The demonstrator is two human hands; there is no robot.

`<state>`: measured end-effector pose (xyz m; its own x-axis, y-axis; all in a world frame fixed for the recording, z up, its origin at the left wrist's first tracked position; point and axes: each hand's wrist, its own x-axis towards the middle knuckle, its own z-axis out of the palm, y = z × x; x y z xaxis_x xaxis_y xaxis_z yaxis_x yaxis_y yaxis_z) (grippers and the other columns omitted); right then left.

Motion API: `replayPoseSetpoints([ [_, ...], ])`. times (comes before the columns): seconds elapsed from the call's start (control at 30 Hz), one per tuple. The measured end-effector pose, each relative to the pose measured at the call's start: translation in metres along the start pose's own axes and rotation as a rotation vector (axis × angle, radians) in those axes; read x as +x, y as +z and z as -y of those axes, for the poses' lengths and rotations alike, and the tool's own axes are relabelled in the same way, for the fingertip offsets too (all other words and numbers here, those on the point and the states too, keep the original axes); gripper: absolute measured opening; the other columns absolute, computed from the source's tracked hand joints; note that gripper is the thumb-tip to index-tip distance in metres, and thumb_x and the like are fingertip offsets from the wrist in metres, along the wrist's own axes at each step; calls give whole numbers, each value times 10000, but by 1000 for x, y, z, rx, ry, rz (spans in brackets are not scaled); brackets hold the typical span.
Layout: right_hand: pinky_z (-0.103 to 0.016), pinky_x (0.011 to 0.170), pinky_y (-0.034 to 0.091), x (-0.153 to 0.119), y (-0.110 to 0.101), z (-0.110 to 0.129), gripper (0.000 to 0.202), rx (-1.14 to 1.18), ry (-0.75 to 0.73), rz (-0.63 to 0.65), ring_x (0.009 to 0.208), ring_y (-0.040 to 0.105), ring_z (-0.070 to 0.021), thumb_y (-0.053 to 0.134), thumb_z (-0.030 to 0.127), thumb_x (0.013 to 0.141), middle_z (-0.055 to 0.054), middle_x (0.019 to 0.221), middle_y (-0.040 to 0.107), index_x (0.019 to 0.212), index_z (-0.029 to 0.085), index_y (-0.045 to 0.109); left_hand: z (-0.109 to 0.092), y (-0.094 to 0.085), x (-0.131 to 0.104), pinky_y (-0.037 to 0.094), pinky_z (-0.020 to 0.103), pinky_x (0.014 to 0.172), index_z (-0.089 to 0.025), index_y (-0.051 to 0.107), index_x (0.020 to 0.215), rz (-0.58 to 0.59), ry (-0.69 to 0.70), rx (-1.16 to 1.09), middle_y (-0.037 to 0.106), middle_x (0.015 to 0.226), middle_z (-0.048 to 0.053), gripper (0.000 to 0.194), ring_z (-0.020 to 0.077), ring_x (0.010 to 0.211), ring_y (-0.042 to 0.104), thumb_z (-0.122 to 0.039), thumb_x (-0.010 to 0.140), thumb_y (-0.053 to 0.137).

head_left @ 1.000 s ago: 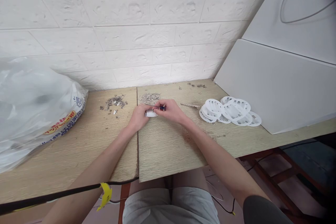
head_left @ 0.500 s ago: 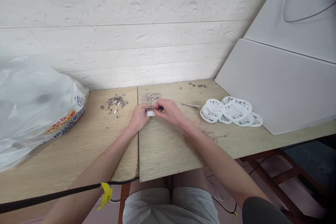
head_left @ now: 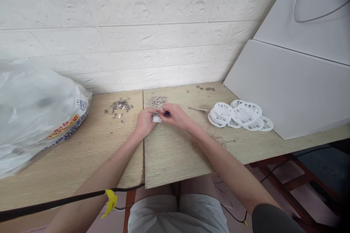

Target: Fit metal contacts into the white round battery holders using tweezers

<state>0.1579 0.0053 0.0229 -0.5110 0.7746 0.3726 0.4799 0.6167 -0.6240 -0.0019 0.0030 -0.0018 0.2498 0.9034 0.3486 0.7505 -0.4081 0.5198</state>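
Observation:
My left hand [head_left: 146,122] is closed on the edge of a small white plastic piece [head_left: 156,118], low over the table near the seam between two boards. Pinched in my right hand [head_left: 176,115] is a thin tool with a dark blue part [head_left: 167,114]; its slim shaft points left across the white piece. My fingers hide most of both, so the tool's exact kind is unclear. Just beyond my hands lies a heap of tiny metal parts [head_left: 155,101]. Another pile of small metal pieces [head_left: 121,105] sits to the left.
Several white oval plastic plates with slots [head_left: 247,113] overlap at the right, beside a thin pointed metal tool [head_left: 198,109]. A full white plastic bag [head_left: 41,113] stands at the left. A white brick-pattern wall [head_left: 131,36] and a pale panel [head_left: 290,91] bound the table.
The right hand has turned slightly, tilting the blue-ended tool. The left hand and the white piece stay almost in place.

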Motion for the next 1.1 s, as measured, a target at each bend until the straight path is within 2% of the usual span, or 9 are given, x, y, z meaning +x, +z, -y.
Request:
replayPoseSetpoints([
  [0.13,-229,608,297,0,0,-1,128,11,-17,10,629,412,-107,533,134,735,19,668,468,629,167,469,0,0,-1,467,300,723,-179,735,820,-9,-2,24,715,877,60,212,218,838,620,-126,723,554],
  [0.37,-224,608,300,0,1,-2,119,36,-47,26,627,413,-102,533,139,739,21,673,468,634,162,484,4,1,-2,460,294,711,-189,739,887,-38,-9,-39,719,884,60,240,205,815,617,-154,716,573],
  [0.57,-221,611,311,0,2,-9,86,51,-56,38,630,424,-98,537,146,737,17,684,507,651,157,535,6,2,-2,457,291,731,-196,735,849,-46,43,-81,723,868,36,208,193,809,610,-173,727,568],
  [0.93,-221,619,331,-2,2,-3,82,85,56,15,661,472,-98,522,186,776,3,742,585,755,149,592,6,1,4,435,286,705,-161,648,724,38,131,59,667,771,53,192,192,780,575,-88,740,471],
  [1.1,-222,584,316,-2,3,-4,134,140,134,25,624,452,-94,515,241,798,13,703,574,785,146,608,6,1,3,442,285,724,-161,654,722,43,126,24,687,836,61,225,199,816,598,-71,725,448],
])
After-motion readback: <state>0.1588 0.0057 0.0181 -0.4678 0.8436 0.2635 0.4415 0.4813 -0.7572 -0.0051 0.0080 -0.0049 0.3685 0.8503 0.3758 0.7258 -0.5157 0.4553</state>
